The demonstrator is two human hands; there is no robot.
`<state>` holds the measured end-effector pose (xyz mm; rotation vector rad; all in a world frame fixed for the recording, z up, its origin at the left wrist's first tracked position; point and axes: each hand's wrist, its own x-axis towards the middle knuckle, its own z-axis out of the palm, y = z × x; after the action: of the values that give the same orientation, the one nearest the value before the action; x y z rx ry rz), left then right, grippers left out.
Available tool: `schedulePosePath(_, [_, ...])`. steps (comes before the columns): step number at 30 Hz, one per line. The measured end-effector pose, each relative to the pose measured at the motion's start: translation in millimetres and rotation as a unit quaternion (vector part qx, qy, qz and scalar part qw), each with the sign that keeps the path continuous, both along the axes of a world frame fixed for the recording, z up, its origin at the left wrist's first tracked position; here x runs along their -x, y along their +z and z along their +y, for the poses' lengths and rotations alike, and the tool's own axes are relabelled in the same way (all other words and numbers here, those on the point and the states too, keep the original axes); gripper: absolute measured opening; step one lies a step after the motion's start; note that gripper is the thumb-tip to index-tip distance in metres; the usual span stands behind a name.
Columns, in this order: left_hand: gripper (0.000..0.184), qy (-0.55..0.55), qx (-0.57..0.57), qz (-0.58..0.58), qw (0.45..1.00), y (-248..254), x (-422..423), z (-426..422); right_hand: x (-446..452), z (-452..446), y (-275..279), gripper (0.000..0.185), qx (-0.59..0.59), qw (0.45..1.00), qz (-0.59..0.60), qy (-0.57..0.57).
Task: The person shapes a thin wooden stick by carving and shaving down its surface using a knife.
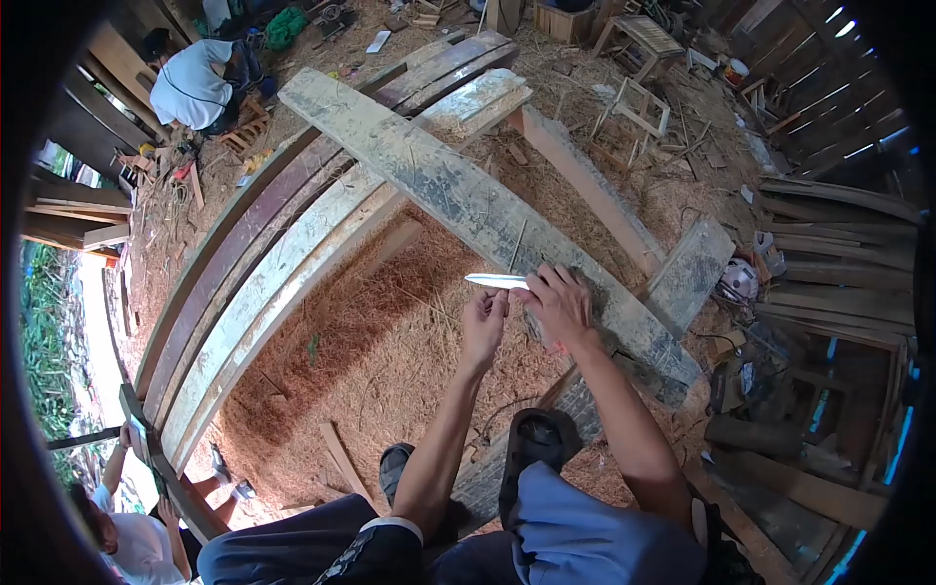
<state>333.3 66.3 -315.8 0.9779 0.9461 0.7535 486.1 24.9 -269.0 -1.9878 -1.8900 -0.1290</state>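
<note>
My right hand [561, 302] is closed around a knife [497, 281], whose bright, pointed blade reaches left over my other hand. The handle is hidden in my fingers. Just below the blade, my left hand [484, 327] has its fingers pinched together. Whatever lies between them is too small or hidden to make out. Both hands are close to each other beside a long, dusty wooden plank [439, 185], which runs diagonally under my right hand. A thin stick [518, 244] lies on the plank near the blade.
Long curved boards [263, 263] lie under the plank's far end. Wood shavings [370, 341] cover the ground. A person in a white shirt [195, 86] crouches at far left; another person [136, 546] is at lower left. A power tool [738, 280] and stacked boards [838, 244] lie right.
</note>
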Motion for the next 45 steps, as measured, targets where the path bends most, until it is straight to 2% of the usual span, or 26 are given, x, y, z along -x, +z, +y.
schedulePosePath(5, [0.017,0.002,-0.004,0.010,1.000,9,4,0,1,-2,6,0.027,0.025,1.000,0.003,-0.007])
schedulePosePath(8, [0.017,-0.043,0.031,0.096,0.994,21,60,-10,-2,2,-1,0.031,-0.001,0.997,0.042,-0.070])
schedulePosePath(11, [0.017,-0.046,0.040,0.091,0.994,32,97,-11,2,2,0,0.035,0.002,0.997,0.047,-0.059])
schedulePosePath(15, [0.018,-0.070,0.058,0.078,0.993,34,103,-6,1,0,1,0.038,-0.010,0.997,0.044,-0.064])
schedulePosePath(18, [0.023,-0.018,0.037,0.055,0.998,35,92,-15,2,-2,-2,0.041,-0.004,0.996,0.056,-0.065])
schedulePosePath(22, [0.033,-0.057,-0.033,0.098,0.993,36,88,-11,1,-4,-5,0.042,-0.013,0.994,0.082,-0.073])
schedulePosePath(26, [0.037,-0.090,-0.144,0.148,0.974,36,83,0,10,-10,3,0.039,-0.010,0.979,0.146,-0.144])
schedulePosePath(28, [0.041,-0.126,-0.198,0.181,0.955,52,82,6,21,-11,14,0.044,0.002,0.962,0.211,-0.174])
schedulePosePath(31, [0.046,-0.189,-0.272,0.235,0.914,77,81,16,26,-7,45,0.047,-0.001,0.963,0.244,-0.115])
schedulePosePath(33, [0.047,-0.234,-0.290,0.286,0.883,97,80,25,22,-6,56,0.045,0.056,0.957,0.260,-0.113])
schedulePosePath(36, [0.042,-0.201,-0.425,0.272,0.840,101,81,36,12,-6,54,0.041,0.082,0.946,0.298,-0.101])
schedulePosePath(38, [0.032,-0.213,-0.417,0.330,0.819,113,80,39,7,-11,58,0.040,0.088,0.946,0.301,-0.088])
schedulePosePath(41, [0.026,-0.203,-0.468,0.359,0.782,119,78,50,7,-17,74,0.033,0.207,0.892,0.392,-0.083])
schedulePosePath(43, [0.023,-0.182,-0.501,0.349,0.771,114,77,59,7,-23,57,0.032,0.217,0.845,0.482,-0.076])
schedulePosePath(45, [0.025,-0.085,-0.542,0.352,0.758,117,68,55,12,-33,50,0.031,0.198,0.794,0.567,-0.089])
